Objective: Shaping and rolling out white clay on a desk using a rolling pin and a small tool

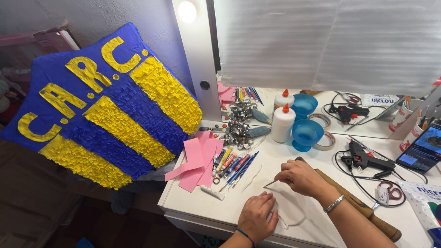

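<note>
Right hand (301,177) is pinching one thin pointed stick (271,183), tip aiming toward 8 o'clock. Left hand (256,217) is lying flat, fingers released, pressing one white cutout (294,209) against the white desk (193,202); the cutout's outline is blending into the surface and is hard to trace. At 12 o'clock are standing one glue bottle (282,123) and one blue cup (307,134), each doubled in the mirror. At 3 o'clock is lying one black glue gun (365,158). Pink paper strips (197,160) are overlapping at 10 o'clock, count unclear. The phone (425,149) is being cut off by the frame edge.
</note>
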